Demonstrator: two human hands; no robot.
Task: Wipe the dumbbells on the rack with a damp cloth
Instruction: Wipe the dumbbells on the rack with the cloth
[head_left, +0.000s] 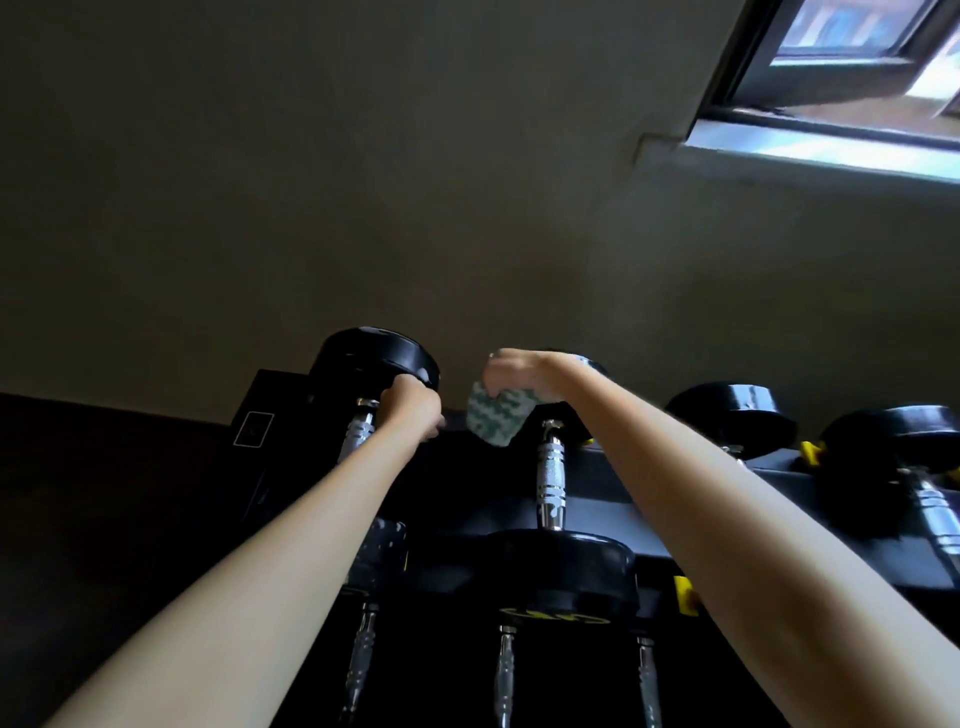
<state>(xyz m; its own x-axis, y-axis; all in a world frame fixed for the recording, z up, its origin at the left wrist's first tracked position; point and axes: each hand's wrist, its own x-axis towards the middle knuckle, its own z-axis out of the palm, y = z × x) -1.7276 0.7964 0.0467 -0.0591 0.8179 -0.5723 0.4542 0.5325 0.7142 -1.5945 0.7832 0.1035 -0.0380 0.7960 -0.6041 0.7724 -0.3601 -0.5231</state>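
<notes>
Black dumbbells with chrome handles lie on a dark rack (597, 514). My left hand (413, 410) grips the top of the handle of the leftmost dumbbell (374, 358), just under its far head. My right hand (519, 374) holds a green-and-white patterned cloth (493, 415) against the far head of the middle dumbbell (550, 478), most of that head hidden behind hand and cloth. The cloth hangs down beside the chrome handle.
More dumbbells (737, 410) sit to the right with yellow rack tabs (810, 452). A lower tier shows further chrome handles (504, 675). A plain wall rises behind, with a window (852, 78) at the upper right. A dark box (260, 421) stands left of the rack.
</notes>
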